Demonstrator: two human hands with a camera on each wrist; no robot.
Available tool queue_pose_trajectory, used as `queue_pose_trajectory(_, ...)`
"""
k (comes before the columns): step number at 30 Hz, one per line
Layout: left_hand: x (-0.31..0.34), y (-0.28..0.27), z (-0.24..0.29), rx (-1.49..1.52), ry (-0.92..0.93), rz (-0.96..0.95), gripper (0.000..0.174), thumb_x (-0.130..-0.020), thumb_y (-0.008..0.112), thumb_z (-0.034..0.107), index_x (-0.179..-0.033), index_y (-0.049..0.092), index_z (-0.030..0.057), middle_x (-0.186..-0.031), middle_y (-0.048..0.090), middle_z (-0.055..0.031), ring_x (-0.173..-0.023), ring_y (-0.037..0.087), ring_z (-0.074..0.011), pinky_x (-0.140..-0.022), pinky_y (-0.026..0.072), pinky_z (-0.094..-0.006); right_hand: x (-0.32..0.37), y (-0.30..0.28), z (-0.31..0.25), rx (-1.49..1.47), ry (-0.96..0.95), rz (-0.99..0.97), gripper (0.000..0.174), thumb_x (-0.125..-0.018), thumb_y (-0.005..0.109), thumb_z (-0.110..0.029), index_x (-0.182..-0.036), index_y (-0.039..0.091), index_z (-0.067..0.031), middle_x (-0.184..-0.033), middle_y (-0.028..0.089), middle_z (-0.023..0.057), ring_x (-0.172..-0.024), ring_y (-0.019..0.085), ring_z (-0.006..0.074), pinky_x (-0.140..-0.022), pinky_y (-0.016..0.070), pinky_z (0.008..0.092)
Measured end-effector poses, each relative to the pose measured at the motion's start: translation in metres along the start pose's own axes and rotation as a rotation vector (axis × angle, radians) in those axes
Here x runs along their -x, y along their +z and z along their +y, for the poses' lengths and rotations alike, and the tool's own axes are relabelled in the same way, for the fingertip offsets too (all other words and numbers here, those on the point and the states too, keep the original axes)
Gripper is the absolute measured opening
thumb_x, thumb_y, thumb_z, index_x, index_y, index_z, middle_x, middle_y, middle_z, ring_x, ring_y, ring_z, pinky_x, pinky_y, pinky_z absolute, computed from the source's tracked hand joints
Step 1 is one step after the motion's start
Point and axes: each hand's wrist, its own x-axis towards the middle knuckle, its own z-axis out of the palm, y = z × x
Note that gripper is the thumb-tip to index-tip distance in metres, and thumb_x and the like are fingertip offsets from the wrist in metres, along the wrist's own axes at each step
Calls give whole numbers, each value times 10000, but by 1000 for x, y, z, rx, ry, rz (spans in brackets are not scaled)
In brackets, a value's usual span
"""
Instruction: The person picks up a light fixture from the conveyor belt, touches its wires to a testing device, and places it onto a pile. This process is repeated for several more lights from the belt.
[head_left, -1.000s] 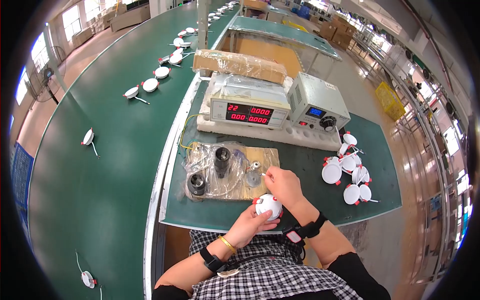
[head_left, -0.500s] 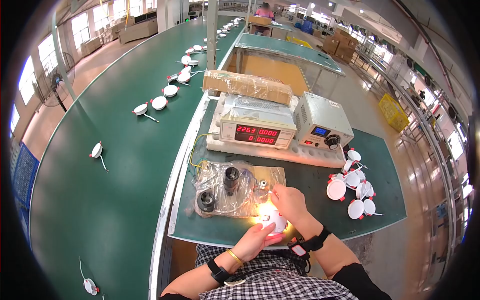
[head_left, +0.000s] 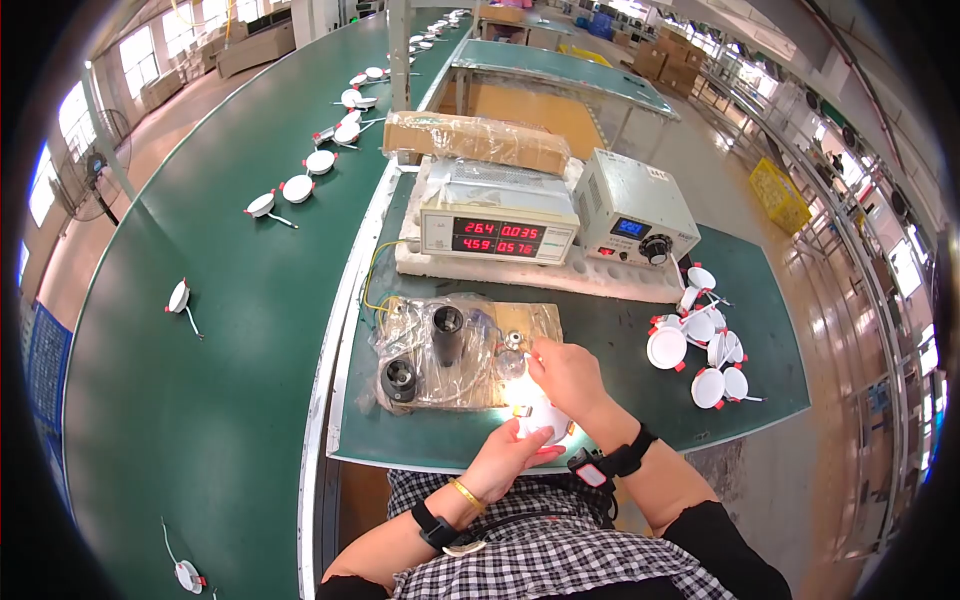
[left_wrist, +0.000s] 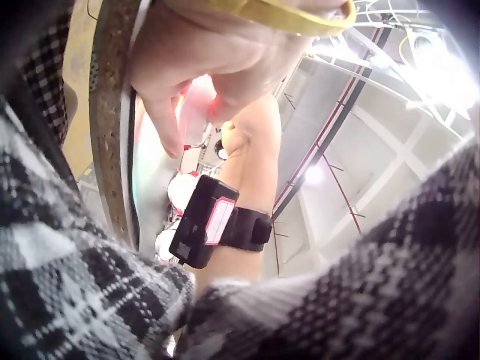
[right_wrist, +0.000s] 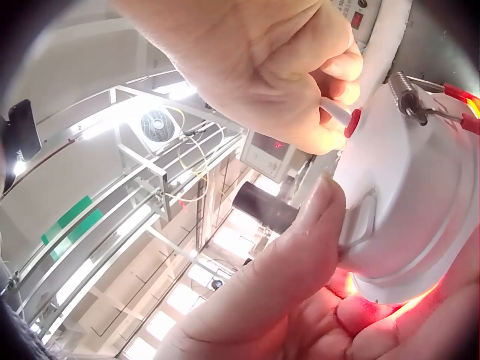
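Lamp: the round white lamp [right_wrist: 420, 187] sits in the left hand, just under the right hand. It was dark a second ago; now it glows bright.
Left hand: this hand [head_left: 507, 455] holds the lamp, with its thumb on the near side and fingers underneath.
Right hand: this hand [head_left: 568, 380] pinches the lamp's thin white wire [right_wrist: 334, 111] in its fingertips.
Meter: the number box [head_left: 498, 235] is beyond both hands. Its top right number was 0.000 a second ago; now it looks like 0.035.
Other red numbers: about 26.4 at top left, 4.59 and 0.578 below. The last digits are fuzzy.
Hidden: fingers cover the wire's end, so nobody can tell if it touches the little metal piece [head_left: 514, 340] just past the right hand. The glow washes out part of the lamp. From the left wrist, the left hand hides most of it.
Hard to read: the blue screen on the grey box [head_left: 640, 215], past the right hand, and its small print.
Lamp pile: more white lamps [head_left: 667, 348] lie on the green desk [head_left: 440, 435], right of the right hand, just as before.
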Motion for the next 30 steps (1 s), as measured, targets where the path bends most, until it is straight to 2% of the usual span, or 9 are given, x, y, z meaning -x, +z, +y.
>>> queue_pose_trajectory(3,0,1,0,-11,-6,10,353,-959,556,159,-1239,466,-36,-1207,572,-114,-1037,615,-205,-914,514,-299,0,0,-1,-4,3,9,147,-832,584,-205,-798,587,-62,-646,617,163,-631,629,354,-566,486,473)
queue_pose_trajectory(5,0,2,3,23,-23,-3,338,-966,533,125,-1231,447,-66,-1215,562,-131,-1070,607,-231,-945,503,-306,0,2,-1,1,-7,16,144,-831,585,-204,-800,589,-64,-644,617,162,-629,629,354,-565,488,472)
queue_pose_trajectory(10,-1,3,2,-56,22,-21,351,-958,550,121,-1237,445,-64,-1218,558,-121,-1073,599,-211,-943,504,-304,-1,-2,-5,22,-16,18,137,-826,588,-202,-818,601,-67,-647,622,159,-630,632,352,-567,493,467)
queue_pose_trajectory(12,-2,4,1,-95,25,0,353,-956,552,119,-1240,445,-61,-1218,558,-118,-1070,598,-204,-943,504,-303,-1,-4,-7,11,51,-31,160,-819,600,-222,-828,633,-65,-693,636,170,-679,638,360,-620,503,462)
queue_pose_trajectory(15,-5,1,-4,-101,18,4,354,-959,549,127,-1242,441,-58,-1214,560,-122,-1059,603,-194,-938,505,-297,0,-3,-5,17,-1,7,130,-824,590,-201,-841,619,-76,-657,627,159,-639,637,351,-576,498,465)
queue_pose_trajectory(25,-4,2,-2,-102,9,10,356,-975,520,144,-1247,422,-63,-1210,559,-138,-1064,606,-198,-939,504,-295,-1,-2,-4,1,37,-22,154,-825,588,-225,-825,619,-74,-682,631,159,-670,635,359,-613,498,467)
queue_pose_trajectory(30,-3,2,-2,-98,10,-6,350,-981,507,145,-1241,418,-71,-1212,555,-145,-1075,602,-207,-949,500,-302,0,-2,-4,-4,19,-18,133,-831,578,-192,-805,589,-62,-683,627,157,-665,629,354,-596,489,474)
